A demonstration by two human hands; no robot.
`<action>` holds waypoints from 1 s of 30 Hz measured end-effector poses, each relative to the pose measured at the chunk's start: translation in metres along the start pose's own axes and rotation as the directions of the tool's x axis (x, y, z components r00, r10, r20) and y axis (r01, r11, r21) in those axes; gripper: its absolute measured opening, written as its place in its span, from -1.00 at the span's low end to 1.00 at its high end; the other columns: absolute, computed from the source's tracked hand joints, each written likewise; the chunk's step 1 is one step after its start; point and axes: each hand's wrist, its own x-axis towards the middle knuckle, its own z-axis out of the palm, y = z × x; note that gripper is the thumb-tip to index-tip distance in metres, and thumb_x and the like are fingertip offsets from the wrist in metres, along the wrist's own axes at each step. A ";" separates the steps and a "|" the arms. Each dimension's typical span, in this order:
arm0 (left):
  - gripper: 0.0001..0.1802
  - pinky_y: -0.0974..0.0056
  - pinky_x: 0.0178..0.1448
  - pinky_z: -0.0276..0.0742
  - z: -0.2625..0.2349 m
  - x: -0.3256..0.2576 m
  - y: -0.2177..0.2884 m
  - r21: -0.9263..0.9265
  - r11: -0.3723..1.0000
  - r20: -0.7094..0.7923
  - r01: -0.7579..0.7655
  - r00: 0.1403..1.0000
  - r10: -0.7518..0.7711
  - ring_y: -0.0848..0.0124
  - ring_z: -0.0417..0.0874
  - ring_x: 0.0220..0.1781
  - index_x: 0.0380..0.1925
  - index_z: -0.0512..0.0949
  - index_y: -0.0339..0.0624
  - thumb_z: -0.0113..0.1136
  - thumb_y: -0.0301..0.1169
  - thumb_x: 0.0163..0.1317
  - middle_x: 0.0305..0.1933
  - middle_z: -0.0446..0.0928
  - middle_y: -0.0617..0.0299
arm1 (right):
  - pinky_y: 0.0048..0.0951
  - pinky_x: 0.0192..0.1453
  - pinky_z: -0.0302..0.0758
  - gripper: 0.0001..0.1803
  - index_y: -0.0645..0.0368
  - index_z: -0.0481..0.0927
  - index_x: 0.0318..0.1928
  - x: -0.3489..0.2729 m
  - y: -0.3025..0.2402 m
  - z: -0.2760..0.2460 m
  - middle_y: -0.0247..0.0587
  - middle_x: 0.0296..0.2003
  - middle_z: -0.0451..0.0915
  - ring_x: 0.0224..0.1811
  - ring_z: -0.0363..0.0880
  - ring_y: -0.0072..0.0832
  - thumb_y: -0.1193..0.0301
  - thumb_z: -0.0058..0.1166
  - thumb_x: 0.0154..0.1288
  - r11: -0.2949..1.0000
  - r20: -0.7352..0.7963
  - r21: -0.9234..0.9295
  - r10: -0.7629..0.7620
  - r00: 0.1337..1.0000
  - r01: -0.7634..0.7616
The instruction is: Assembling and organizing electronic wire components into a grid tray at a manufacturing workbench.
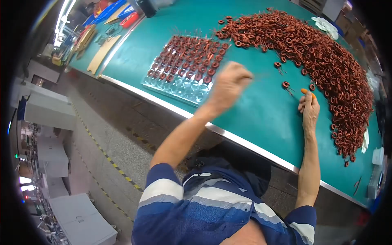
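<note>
My left hand [232, 83] is over the table beside a clear plastic tray [192, 90], blurred by motion. Its fingers look curled together, and the blur hides whatever they hold. Small ring-shaped coils wound with reddish copper wire [185, 65] fill the tray's far rows, while pockets along its near side hold none. My right hand [310, 109], with orange finger covers, is at the inner edge of a big heap of similar coils [326, 67]. Thumb and fingers are closed together there; anything between them is too small to make out. One loose coil [285, 85] lies just left of that hand.
The heap curves across the far and right side of the green table [253, 122], whose metal front edge [253, 148] runs before me. White cloth [325, 27] lies behind the heap. Far left are cardboard [103, 55] and a red container [129, 19]. A thin tool [357, 184] lies near the right corner.
</note>
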 end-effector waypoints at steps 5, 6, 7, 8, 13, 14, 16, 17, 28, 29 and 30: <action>-0.90 0.44 -0.27 0.46 -0.152 -0.045 -0.066 0.023 0.899 -0.299 0.436 0.861 -0.410 0.59 0.55 -0.34 -0.27 0.65 -0.22 0.20 -0.52 0.23 -0.41 0.60 0.33 | -0.67 -0.53 0.24 -0.55 0.22 0.61 -0.11 -0.001 0.001 0.017 -0.47 -0.52 0.44 -0.58 0.34 -0.75 0.07 -0.14 0.49 0.998 0.046 -0.063 0.029 0.999 -0.026; -0.90 0.45 -0.26 0.44 -0.179 -0.053 -0.080 0.081 0.901 -0.302 0.426 0.872 -0.385 0.60 0.53 -0.33 -0.27 0.65 -0.20 0.20 -0.50 0.23 -0.37 0.60 0.34 | -0.67 -0.53 0.24 -0.55 0.22 0.61 -0.11 0.000 0.002 0.019 -0.47 -0.52 0.44 -0.58 0.34 -0.75 0.07 -0.13 0.49 0.999 0.043 -0.033 0.033 0.999 -0.032; -0.90 0.45 -0.26 0.44 -0.187 -0.054 -0.081 0.025 0.904 -0.330 0.427 0.857 -0.396 0.59 0.54 -0.33 -0.27 0.65 -0.22 0.21 -0.50 0.22 -0.36 0.59 0.32 | -0.67 -0.54 0.23 -0.55 0.22 0.61 -0.11 0.002 0.003 0.015 -0.48 -0.53 0.44 -0.59 0.34 -0.76 0.08 -0.13 0.49 0.999 0.031 -0.017 0.040 0.999 -0.039; -0.90 0.45 -0.25 0.43 -0.190 -0.055 -0.082 -0.030 0.905 -0.357 0.425 0.841 -0.406 0.57 0.54 -0.33 -0.28 0.65 -0.23 0.22 -0.50 0.22 -0.35 0.59 0.31 | -0.67 -0.54 0.23 -0.55 0.22 0.61 -0.11 0.002 0.002 0.013 -0.48 -0.53 0.44 -0.59 0.34 -0.76 0.08 -0.13 0.49 0.999 0.029 -0.023 0.042 0.999 -0.042; -0.90 0.35 -0.22 0.44 -0.177 -0.060 -0.083 0.215 0.912 -0.244 0.350 0.923 -0.296 0.44 0.55 -0.34 -0.34 0.62 -0.31 0.24 -0.51 0.15 -0.39 0.54 0.20 | -0.69 -0.54 0.23 -0.56 0.21 0.62 -0.11 0.003 0.003 0.014 -0.48 -0.53 0.44 -0.59 0.34 -0.76 0.08 -0.12 0.49 0.999 0.027 -0.036 0.037 0.999 -0.037; -0.90 0.34 -0.23 0.45 -0.173 -0.063 -0.089 0.275 0.903 -0.230 0.331 0.934 -0.272 0.41 0.56 -0.34 -0.35 0.62 -0.31 0.24 -0.51 0.14 -0.39 0.55 0.18 | -0.69 -0.54 0.23 -0.56 0.21 0.62 -0.11 0.002 0.005 0.014 -0.48 -0.53 0.44 -0.59 0.34 -0.76 0.08 -0.12 0.49 0.999 0.031 -0.038 0.039 0.999 -0.038; -0.89 0.31 -0.22 0.47 -0.167 -0.066 -0.096 0.339 0.887 -0.210 0.314 0.944 -0.254 0.33 0.60 -0.36 -0.35 0.61 -0.32 0.23 -0.51 0.14 -0.38 0.57 0.12 | -0.69 -0.54 0.23 -0.56 0.21 0.62 -0.12 0.000 0.008 0.016 -0.48 -0.53 0.44 -0.59 0.34 -0.76 0.09 -0.11 0.48 0.999 0.025 -0.041 0.033 0.999 -0.032; -0.89 0.31 -0.22 0.47 -0.165 -0.067 -0.098 0.340 0.885 -0.211 0.317 0.943 -0.257 0.33 0.60 -0.36 -0.35 0.61 -0.32 0.23 -0.51 0.14 -0.38 0.57 0.12 | -0.69 -0.54 0.23 -0.56 0.21 0.62 -0.12 -0.001 0.009 0.017 -0.48 -0.53 0.44 -0.59 0.34 -0.76 0.09 -0.11 0.48 0.999 0.027 -0.041 0.035 0.999 -0.034; -0.83 0.27 -0.31 0.50 -0.148 -0.049 -0.082 0.485 0.784 -0.233 0.387 0.922 -0.311 0.37 0.63 -0.38 -0.19 0.58 -0.32 0.11 -0.50 0.26 -0.39 0.60 0.10 | -0.63 -0.52 0.32 -0.65 0.24 0.64 -0.13 0.005 0.001 0.031 -0.40 -0.53 0.50 -0.59 0.40 -0.70 0.22 -0.07 0.45 0.998 0.033 0.012 0.068 0.997 -0.069; -0.82 0.28 -0.29 0.51 -0.130 -0.038 -0.067 0.473 0.796 -0.199 0.378 0.926 -0.321 0.38 0.63 -0.36 -0.17 0.58 -0.32 0.12 -0.51 0.25 -0.37 0.61 0.10 | -0.64 -0.52 0.32 -0.66 0.25 0.64 -0.14 0.007 0.001 0.026 -0.41 -0.54 0.50 -0.60 0.39 -0.71 0.23 -0.07 0.45 0.997 0.033 0.023 0.069 0.997 -0.070; -0.84 0.27 -0.24 0.52 -0.105 -0.020 -0.053 0.415 0.876 -0.149 0.243 0.969 -0.199 0.33 0.64 -0.33 -0.20 0.59 -0.32 0.13 -0.51 0.24 -0.33 0.61 0.06 | -0.65 -0.53 0.32 -0.67 0.25 0.63 -0.14 0.010 0.000 0.021 -0.42 -0.54 0.49 -0.60 0.39 -0.72 0.25 -0.06 0.45 0.997 0.041 0.048 0.061 0.997 -0.063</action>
